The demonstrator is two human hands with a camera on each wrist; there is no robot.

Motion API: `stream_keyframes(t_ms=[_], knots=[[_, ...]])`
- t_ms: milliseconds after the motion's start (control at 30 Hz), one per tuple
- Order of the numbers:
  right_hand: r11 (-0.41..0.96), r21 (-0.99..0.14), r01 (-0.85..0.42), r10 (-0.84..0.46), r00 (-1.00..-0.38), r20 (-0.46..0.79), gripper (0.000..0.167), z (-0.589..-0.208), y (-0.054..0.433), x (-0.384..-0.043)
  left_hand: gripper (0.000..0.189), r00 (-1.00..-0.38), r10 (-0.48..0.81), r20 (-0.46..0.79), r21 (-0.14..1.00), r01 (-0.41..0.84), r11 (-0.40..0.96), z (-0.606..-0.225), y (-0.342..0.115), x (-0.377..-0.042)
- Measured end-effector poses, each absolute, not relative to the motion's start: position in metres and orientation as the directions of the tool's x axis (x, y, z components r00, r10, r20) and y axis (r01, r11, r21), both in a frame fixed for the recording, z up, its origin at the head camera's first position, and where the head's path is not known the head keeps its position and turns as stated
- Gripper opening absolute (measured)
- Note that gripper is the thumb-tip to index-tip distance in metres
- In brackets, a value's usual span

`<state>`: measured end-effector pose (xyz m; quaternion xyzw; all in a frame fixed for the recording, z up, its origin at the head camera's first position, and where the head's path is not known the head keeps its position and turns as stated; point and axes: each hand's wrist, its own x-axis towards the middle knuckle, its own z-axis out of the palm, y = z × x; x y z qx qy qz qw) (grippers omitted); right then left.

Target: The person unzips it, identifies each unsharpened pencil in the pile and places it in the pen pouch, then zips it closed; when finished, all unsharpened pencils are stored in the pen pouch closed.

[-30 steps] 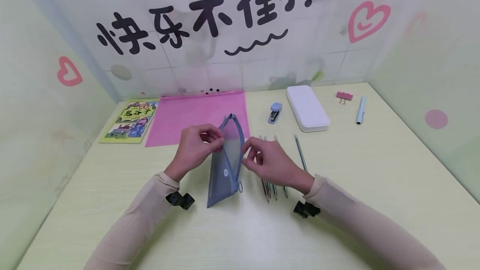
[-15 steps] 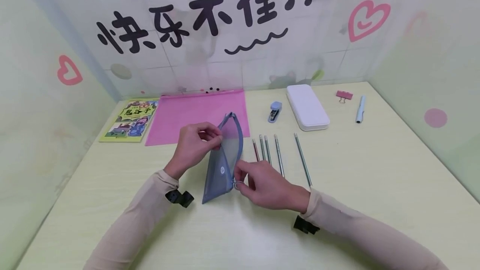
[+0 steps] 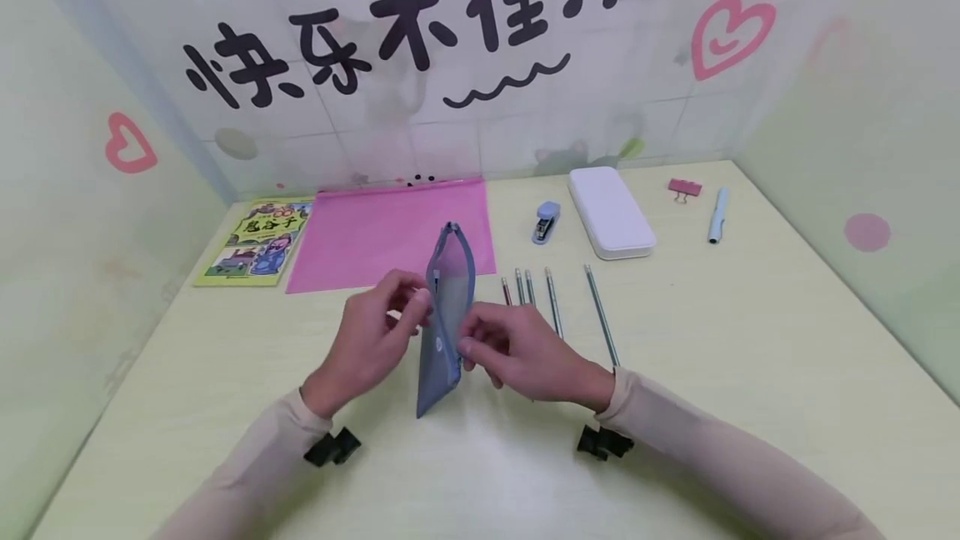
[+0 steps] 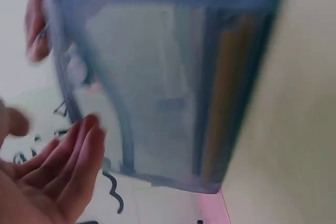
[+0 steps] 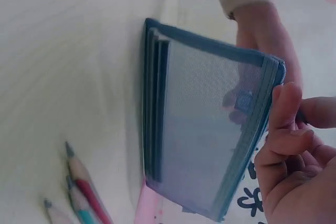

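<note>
A blue-grey mesh zipper pouch (image 3: 433, 369) stands on edge on the table between both hands, its top gaping. My right hand (image 3: 525, 352) pinches its right-hand edge low down, near the zipper's near end. Beside the opposite edge is my left hand (image 3: 367, 340). In the left wrist view, its fingers (image 4: 79, 177) are extended near the pouch's rim, the thumb apart from them. Through the mesh of the pouch (image 5: 205, 103), long dark strips show at the bottom in the right wrist view; what they are I cannot tell. Several pencils (image 3: 553, 300) lie right of the pouch, partly behind my right hand.
Behind the pouch lies a pink folder (image 3: 386, 232), beside a yellow book (image 3: 258, 244). Further right are a blue stapler (image 3: 546, 222), a white case (image 3: 611, 211), a pink binder clip (image 3: 684, 188) and a light blue pen (image 3: 717, 215). A printed wall closes off the back.
My left hand has loosened its pinch and drawn back slightly left and down. My right hand slid down the pouch's edge to the zipper ring, then up a little, uncovering the pencils' upper ends.
</note>
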<state>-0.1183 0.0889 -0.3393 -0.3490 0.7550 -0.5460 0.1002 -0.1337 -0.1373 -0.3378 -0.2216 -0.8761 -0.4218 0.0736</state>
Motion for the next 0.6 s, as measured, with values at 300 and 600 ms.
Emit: stream_keyframes(t_ms=[300, 600], knots=[[0.101, -0.974, -0.205, -0.625, -0.774, 0.098, 0.010, -0.336, 0.081, -0.120, 0.034, -0.554, 0.474, 0.684, 0.214, 0.775, 0.595, -0.352, -0.132, -0.087], [0.091, -0.957, -0.275, -0.651, -0.744, 0.152, 0.009, -0.338, 0.081, -0.127, 0.021, -0.406, 0.582, 0.705, 0.011, 0.826, 0.563, -0.354, -0.127, -0.080]])
